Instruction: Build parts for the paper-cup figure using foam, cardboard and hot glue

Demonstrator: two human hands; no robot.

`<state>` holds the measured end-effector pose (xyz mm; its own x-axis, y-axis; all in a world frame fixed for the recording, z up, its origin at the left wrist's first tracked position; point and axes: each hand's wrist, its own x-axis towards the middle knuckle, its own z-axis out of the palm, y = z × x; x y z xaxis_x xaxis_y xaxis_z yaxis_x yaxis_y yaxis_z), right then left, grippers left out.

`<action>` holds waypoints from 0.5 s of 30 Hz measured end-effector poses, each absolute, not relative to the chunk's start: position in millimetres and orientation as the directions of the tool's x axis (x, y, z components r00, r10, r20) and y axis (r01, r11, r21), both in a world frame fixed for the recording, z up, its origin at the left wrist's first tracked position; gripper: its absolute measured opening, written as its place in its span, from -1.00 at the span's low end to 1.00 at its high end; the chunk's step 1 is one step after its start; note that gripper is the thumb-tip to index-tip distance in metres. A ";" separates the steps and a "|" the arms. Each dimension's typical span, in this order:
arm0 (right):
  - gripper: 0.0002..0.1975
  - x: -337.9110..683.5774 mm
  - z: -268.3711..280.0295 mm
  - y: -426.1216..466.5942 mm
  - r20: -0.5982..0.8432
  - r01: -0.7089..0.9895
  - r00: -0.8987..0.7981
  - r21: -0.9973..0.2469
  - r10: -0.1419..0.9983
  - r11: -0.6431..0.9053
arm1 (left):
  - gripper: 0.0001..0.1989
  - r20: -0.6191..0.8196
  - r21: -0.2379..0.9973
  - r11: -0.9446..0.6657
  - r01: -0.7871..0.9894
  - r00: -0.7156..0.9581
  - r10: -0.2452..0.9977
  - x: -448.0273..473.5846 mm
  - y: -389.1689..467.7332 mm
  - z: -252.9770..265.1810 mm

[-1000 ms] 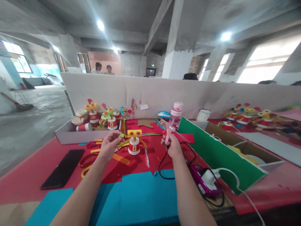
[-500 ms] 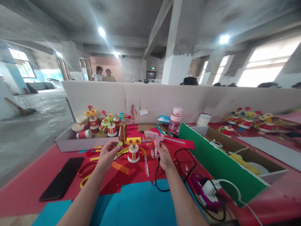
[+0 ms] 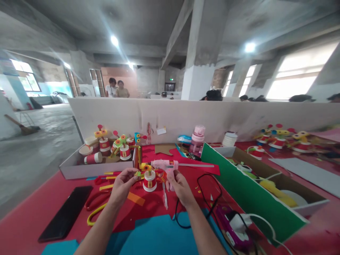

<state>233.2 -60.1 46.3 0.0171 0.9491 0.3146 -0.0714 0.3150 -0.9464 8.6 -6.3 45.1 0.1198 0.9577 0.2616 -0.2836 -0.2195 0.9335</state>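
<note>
My right hand (image 3: 181, 186) is wrapped round the handle of a pink glue gun (image 3: 166, 165), its nozzle pointing left and a glue stick jutting out of its back. Pinched between the fingertips of my left hand (image 3: 124, 183) is a small green paper piece (image 3: 138, 174). Between the two hands stands a paper-cup figure (image 3: 150, 183), red and white, with folded paper arms; the gun covers part of its yellow head (image 3: 146, 166). The nozzle is close to that head, and I cannot tell whether they touch.
A white box (image 3: 92, 169) with finished cup figures stands at the left. On the right is a green-sided box (image 3: 247, 198), near a purple power strip (image 3: 233, 226) and a black cable. Scissors (image 3: 97, 214), a phone (image 3: 66, 212), a pen (image 3: 165, 196) and blue sheets (image 3: 159, 233) lie nearer.
The glue gun has swung level and moved left and down, so it now passes in front of the figure's head. My left hand has stayed nearly in place with the green piece.
</note>
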 end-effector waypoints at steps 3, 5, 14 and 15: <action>-0.58 231.7 54.2 -64.0 0.348 0.063 0.004 -0.936 0.937 0.347 | -0.71 0.260 0.934 -0.217 -0.284 0.124 0.958 8.5 -4.6 42.6; -0.55 231.5 57.6 -65.8 0.366 0.123 -0.005 -0.923 0.931 0.364 | -0.71 0.256 0.935 -0.212 -0.285 0.127 0.958 8.9 -3.6 40.6; -0.65 236.6 63.3 -75.2 0.403 0.211 0.019 -0.896 0.915 0.390 | -0.71 0.226 0.944 -0.175 -0.280 0.162 0.961 12.4 -5.1 40.7; -0.67 237.0 63.8 -76.2 0.404 0.223 0.018 -0.894 0.915 0.390 | -0.69 0.217 0.945 -0.166 -0.283 0.160 0.963 12.7 -5.0 40.7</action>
